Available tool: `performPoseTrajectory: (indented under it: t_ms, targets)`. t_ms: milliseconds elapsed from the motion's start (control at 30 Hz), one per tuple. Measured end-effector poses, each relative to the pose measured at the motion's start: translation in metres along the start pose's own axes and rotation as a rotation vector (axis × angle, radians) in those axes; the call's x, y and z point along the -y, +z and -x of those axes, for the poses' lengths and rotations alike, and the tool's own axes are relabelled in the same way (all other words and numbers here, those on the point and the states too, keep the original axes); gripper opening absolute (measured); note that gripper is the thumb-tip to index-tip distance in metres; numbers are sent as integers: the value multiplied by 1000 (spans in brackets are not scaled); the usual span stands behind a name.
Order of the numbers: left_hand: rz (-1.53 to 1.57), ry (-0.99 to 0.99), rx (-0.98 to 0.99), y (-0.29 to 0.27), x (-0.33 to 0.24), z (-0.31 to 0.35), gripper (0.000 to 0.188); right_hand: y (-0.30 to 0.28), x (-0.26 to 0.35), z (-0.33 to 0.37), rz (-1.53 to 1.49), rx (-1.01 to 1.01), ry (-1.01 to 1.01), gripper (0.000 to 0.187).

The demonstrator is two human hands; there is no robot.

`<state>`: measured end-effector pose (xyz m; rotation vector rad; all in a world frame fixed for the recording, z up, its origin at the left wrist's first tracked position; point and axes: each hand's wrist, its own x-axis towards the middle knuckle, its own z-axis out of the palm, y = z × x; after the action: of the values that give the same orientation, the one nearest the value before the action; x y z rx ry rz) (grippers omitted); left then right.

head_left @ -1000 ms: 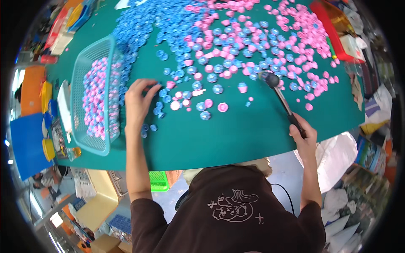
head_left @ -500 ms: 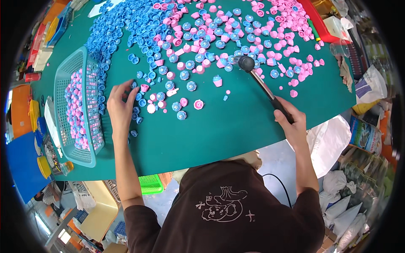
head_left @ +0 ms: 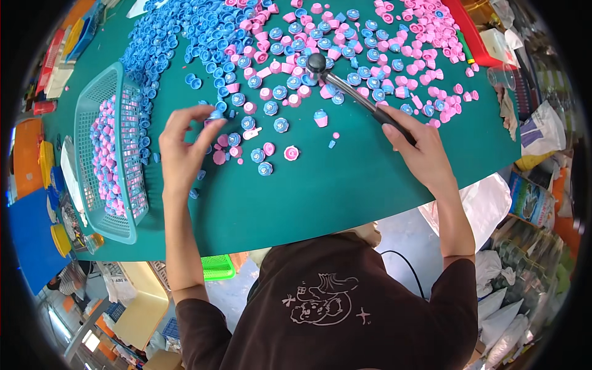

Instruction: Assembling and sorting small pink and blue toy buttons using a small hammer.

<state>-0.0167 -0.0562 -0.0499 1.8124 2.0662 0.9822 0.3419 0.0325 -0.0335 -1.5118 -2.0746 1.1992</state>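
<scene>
My left hand (head_left: pixel 187 139) pinches a small blue plastic cap (head_left: pixel 216 115) between thumb and fingertips, just above the green tabletop. Wrapped round the black grip of a hammer (head_left: pixel 348 90) is my right hand (head_left: pixel 421 145). The hammer's dark round head hovers over or rests among blue-and-pink cupcake-shaped pieces; I cannot tell which. Near the left hand lie pink cups, blue caps and a pink ring-like piece (head_left: pixel 291 153). A joined cupcake piece (head_left: pixel 320 118) stands apart in the middle.
A teal basket (head_left: pixel 131 179) of blue and pink pieces stands at the left. Blue caps (head_left: pixel 154 55) heap at the far left, pink cups (head_left: pixel 431 37) at the far right. A red tray (head_left: pixel 472 37) borders the far right. Below the table edge sits a green crate (head_left: pixel 219 267).
My left hand has moved slightly right and now holds a blue cap. The hammer has swung left, its head away from the cluster where it was.
</scene>
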Motion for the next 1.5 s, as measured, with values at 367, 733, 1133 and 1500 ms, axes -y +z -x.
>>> performPoseTrajectory:
  t_ms: [367,733,1133,1500]
  targets:
    - [76,329,219,38,-55,-23,24,-3,-4,0,-108,-59,-33,37]
    - [-13,313,189,49,-61,36,19,3,-18,55,-213,4,15,37]
    - [10,255,121,52,-55,44,22,23,-7,81,-151,124,-102,41]
    - [-76,-205,-296,-39,-14,70,17,24,21,70,212,285,-164,42]
